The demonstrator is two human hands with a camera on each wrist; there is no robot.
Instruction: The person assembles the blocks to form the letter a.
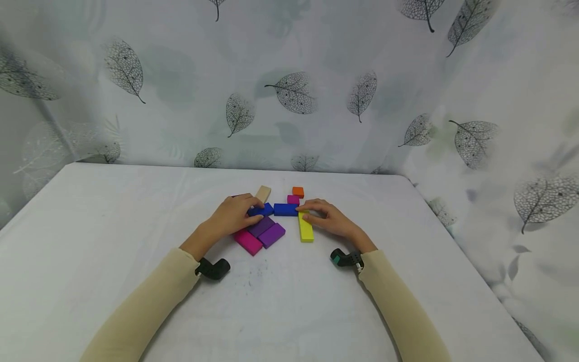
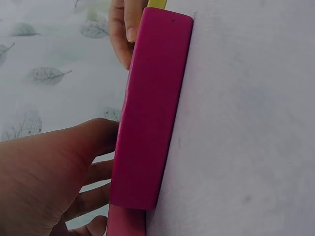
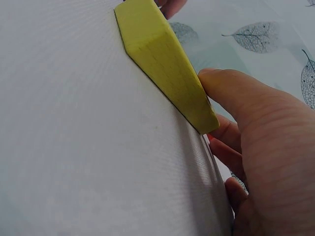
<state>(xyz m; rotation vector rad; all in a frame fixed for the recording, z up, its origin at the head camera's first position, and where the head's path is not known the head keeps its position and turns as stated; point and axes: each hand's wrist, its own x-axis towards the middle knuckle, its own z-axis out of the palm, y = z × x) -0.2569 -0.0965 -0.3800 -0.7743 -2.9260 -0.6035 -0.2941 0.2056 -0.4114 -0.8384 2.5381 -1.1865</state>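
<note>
My left hand (image 1: 232, 213) reaches over a cluster of painted wooden blocks, its thumb and fingers pinching a tilted blue block (image 1: 266, 210). Just nearer lie a dark purple block (image 1: 261, 227), a lighter purple block (image 1: 272, 235) and a magenta block (image 1: 248, 242). The magenta block (image 2: 152, 108) fills the middle of the left wrist view and hides part of the hand. My right hand (image 1: 330, 218) has its fingertips at the right end of a second blue block (image 1: 285, 209). Its thumb rests against a yellow block (image 1: 306, 229), which points towards me.
Behind the second blue block lie a small pink block (image 1: 293, 199) and an orange block (image 1: 298, 191). A pale wooden block (image 1: 263, 193) lies beyond the left hand. White cloth covers the table (image 1: 289, 301); a leaf-patterned curtain (image 1: 181, 100) hangs behind it.
</note>
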